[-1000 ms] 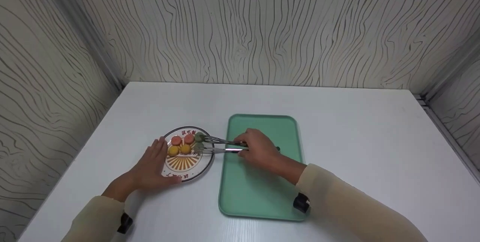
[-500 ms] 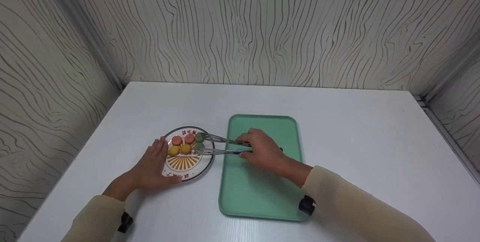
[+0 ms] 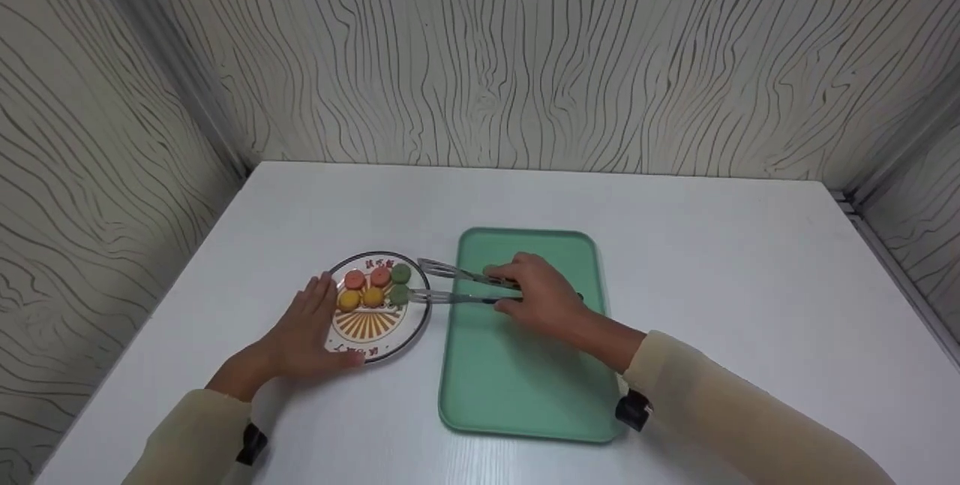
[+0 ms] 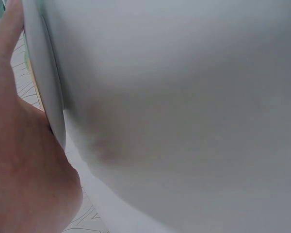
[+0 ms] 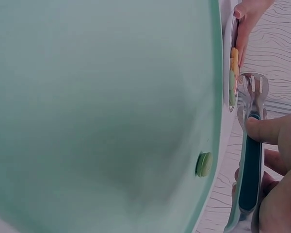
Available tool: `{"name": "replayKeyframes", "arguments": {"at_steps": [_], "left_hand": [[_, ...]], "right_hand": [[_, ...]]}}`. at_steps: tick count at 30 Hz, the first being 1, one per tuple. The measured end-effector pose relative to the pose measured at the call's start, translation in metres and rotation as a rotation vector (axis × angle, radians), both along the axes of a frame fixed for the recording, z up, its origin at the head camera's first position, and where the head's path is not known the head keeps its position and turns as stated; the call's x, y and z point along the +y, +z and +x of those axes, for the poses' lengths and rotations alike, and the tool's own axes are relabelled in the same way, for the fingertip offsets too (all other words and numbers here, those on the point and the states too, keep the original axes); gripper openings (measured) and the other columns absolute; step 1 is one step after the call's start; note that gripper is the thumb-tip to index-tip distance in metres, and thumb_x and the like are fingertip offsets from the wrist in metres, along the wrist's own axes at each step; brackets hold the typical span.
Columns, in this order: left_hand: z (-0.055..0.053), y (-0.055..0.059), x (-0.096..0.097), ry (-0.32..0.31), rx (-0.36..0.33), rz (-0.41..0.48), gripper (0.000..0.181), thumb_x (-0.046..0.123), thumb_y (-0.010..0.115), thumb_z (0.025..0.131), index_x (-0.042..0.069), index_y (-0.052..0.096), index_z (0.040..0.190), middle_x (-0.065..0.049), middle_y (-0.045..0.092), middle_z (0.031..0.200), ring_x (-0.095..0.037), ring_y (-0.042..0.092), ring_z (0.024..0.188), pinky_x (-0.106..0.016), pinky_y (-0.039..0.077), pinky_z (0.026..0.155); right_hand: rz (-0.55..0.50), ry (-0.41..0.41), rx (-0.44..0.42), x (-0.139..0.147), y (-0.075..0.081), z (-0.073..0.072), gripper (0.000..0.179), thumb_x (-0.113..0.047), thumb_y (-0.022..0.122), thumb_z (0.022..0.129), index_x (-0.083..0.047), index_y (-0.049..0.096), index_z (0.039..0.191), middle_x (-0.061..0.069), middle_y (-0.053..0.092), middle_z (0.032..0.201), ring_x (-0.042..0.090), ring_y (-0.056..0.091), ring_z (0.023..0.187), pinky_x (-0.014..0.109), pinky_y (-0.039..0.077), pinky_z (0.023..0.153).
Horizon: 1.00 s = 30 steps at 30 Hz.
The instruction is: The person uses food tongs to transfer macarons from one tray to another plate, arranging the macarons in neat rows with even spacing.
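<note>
My right hand point(image 3: 546, 297) grips a pair of metal tongs point(image 5: 252, 160) with dark handle inserts, above the green tray. The tong arms are spread, with their tips near the right rim of a round patterned plate point(image 3: 390, 335). On the plate lie two pink macarons point(image 3: 355, 279), two yellow macarons point(image 3: 349, 300) and two green macarons point(image 3: 400, 273), in two rows. The lower tong tip is close to the nearer green macaron; contact is unclear. My left hand point(image 3: 300, 338) rests against the plate's left rim, fingers straight, thumb at the near edge.
The green tray point(image 3: 517, 395) lies right of the plate. In the right wrist view, one more green macaron point(image 5: 203, 164) sits on it, mostly hidden by my hand in the head view. A white table point(image 3: 720, 260) carries everything, with patterned walls behind and left.
My right hand and the tongs have drawn back to the right. The tong tips have spread and come off the green macarons, which stay on the plate. My left hand keeps its place.
</note>
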<state>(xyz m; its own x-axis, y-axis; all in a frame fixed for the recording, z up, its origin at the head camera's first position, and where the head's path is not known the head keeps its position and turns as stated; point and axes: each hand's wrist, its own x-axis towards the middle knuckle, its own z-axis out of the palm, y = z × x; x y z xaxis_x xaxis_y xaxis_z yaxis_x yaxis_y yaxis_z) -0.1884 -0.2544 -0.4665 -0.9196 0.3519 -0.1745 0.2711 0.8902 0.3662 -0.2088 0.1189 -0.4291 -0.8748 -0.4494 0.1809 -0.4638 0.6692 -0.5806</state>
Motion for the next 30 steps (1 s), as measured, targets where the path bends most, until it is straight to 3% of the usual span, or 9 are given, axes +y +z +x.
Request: {"name": "replayKeyframes", "arguments": {"at_steps": [4, 17, 30], "left_hand": [[-0.001, 0.001, 0.0, 0.002, -0.003, 0.006, 0.127, 0.071, 0.068, 0.081, -0.013, 0.01, 0.157, -0.03, 0.004, 0.166, -0.047, -0.002, 0.153, -0.062, 0.007, 0.122], [0.001, 0.001, 0.001, 0.001, 0.0, 0.005, 0.127, 0.071, 0.068, 0.081, -0.013, 0.011, 0.157, -0.03, 0.004, 0.166, -0.048, -0.001, 0.153, -0.062, 0.007, 0.122], [0.0, -0.001, 0.0, -0.005, 0.004, 0.0, 0.127, 0.071, 0.068, 0.079, -0.013, 0.012, 0.157, -0.031, 0.005, 0.166, -0.048, 0.0, 0.153, -0.062, 0.008, 0.122]], "right_hand": [[-0.004, -0.03, -0.008, 0.006, 0.0, -0.001, 0.036, -0.009, 0.078, 0.088, -0.007, 0.074, 0.124, 0.011, 0.065, 0.098, 0.024, 0.054, 0.084, 0.036, 0.048, 0.073], [-0.012, -0.053, 0.004, 0.028, -0.001, -0.001, 0.032, -0.007, 0.078, 0.088, -0.004, 0.074, 0.12, 0.01, 0.063, 0.095, 0.02, 0.052, 0.081, 0.036, 0.048, 0.074], [-0.009, -0.108, -0.046, 0.047, -0.001, 0.0, 0.035, -0.01, 0.08, 0.088, -0.005, 0.073, 0.122, 0.007, 0.062, 0.095, 0.017, 0.054, 0.083, 0.035, 0.05, 0.076]]}}
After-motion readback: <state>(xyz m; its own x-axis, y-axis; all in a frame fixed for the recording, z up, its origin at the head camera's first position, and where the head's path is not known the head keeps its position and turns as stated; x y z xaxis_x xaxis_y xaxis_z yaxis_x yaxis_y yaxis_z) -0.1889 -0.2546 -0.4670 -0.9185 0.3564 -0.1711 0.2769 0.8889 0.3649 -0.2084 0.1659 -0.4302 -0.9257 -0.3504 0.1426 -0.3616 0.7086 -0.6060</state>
